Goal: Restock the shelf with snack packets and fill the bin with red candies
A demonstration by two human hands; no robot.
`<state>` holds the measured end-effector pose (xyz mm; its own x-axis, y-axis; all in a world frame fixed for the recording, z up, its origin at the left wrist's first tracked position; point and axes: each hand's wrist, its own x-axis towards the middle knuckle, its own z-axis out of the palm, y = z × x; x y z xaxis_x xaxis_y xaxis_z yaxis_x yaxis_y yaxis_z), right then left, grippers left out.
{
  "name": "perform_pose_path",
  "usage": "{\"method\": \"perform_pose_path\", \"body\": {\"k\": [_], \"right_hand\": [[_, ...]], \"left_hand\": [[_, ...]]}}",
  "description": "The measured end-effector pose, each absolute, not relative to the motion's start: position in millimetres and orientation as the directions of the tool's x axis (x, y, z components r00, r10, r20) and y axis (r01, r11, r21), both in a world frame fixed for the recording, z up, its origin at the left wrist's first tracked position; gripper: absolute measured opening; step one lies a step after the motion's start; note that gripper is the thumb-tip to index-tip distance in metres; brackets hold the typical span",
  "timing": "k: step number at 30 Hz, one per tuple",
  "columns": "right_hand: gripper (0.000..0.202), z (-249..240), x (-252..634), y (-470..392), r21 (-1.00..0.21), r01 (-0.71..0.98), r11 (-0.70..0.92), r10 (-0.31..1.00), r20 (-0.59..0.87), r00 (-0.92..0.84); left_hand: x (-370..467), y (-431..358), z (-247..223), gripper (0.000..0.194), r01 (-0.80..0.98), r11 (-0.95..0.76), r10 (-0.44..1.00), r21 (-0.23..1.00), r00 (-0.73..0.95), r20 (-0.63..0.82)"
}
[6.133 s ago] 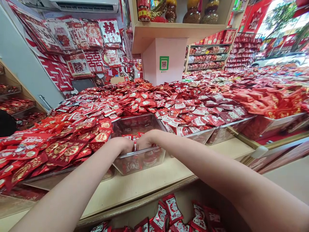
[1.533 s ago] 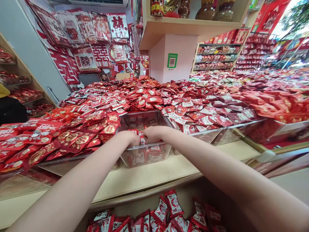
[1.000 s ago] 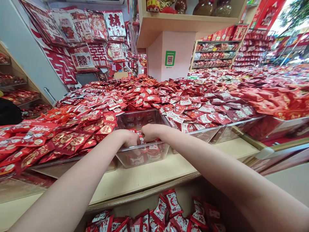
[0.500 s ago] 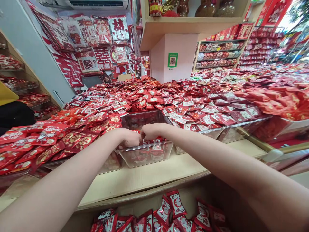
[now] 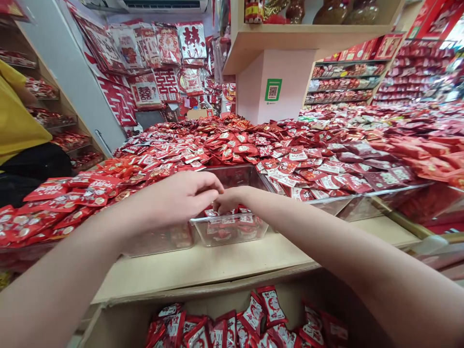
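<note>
My left hand (image 5: 192, 193) hovers above the left rim of a clear plastic bin (image 5: 232, 227). Its fingers are loosely bent, the thumb stands apart from them, and nothing shows in its grasp. Inside the bin, my right hand (image 5: 229, 199) reaches down with curled fingers to small red-and-white packets (image 5: 246, 220). Its fingertips are partly hidden, so I cannot make out what they hold. The packets lie low in the bin, and its dark back wall shows above them. Closer to me, a cardboard box (image 5: 119, 319) contains several similar red-and-white packets (image 5: 217, 333).
Heaped red packets (image 5: 105, 188) fill the bins on the left, and more packets (image 5: 326, 169) fill those on the right. A pale wooden ledge (image 5: 203, 266) runs in front. Behind stands a white pillar (image 5: 253, 96) under a shelf. A person in yellow (image 5: 21, 111) is at far left.
My left hand has lifted out of the bin and opened, moving up and left. My right hand stays inside. The view has shifted left, showing more of the person in yellow.
</note>
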<state>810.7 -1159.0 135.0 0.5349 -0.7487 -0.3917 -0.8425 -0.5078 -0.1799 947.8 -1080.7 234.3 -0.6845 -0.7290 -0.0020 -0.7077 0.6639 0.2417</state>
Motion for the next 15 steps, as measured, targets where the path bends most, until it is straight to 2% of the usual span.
{"method": "perform_pose_path", "body": {"k": [3, 6, 8, 9, 11, 13, 15], "right_hand": [[0.030, 136, 808, -1159, -0.231, -0.799, -0.555, -0.751, -0.272, 0.601], [0.031, 138, 807, -1162, -0.191, -0.859, -0.475, -0.870, -0.049, 0.491], [0.030, 139, 805, -1166, -0.134, -0.911, -0.389, -0.921, 0.039, 0.387], [0.028, 138, 804, -1167, -0.103, -0.933, -0.344, -0.939, 0.058, 0.340], [0.027, 137, 800, -1170, -0.055, -0.968, -0.246, -0.968, 0.063, 0.242], [0.035, 133, 795, -1173, -0.025, -0.987, -0.157, -0.987, 0.044, 0.156], [0.046, 128, 790, -1177, -0.002, -0.995, -0.097, -0.995, 0.002, 0.097]], "left_hand": [[981, -1047, 231, 0.024, -0.672, 0.631, -0.761, 0.388, -0.632, 0.145], [1001, -1017, 204, 0.018, -0.602, 0.567, -0.796, 0.562, -0.577, 0.184], [1003, -1003, 178, 0.014, -0.549, 0.552, -0.789, 0.628, -0.587, 0.181], [1002, -998, 164, 0.015, -0.538, 0.570, -0.770, 0.621, -0.613, 0.176], [997, -993, 138, 0.017, -0.490, 0.691, -0.665, 0.532, -0.718, 0.203], [992, -992, 118, 0.019, -0.370, 0.850, -0.484, 0.374, -0.829, 0.281], [989, -993, 104, 0.016, -0.272, 0.939, -0.330, 0.211, -0.883, 0.334]]}}
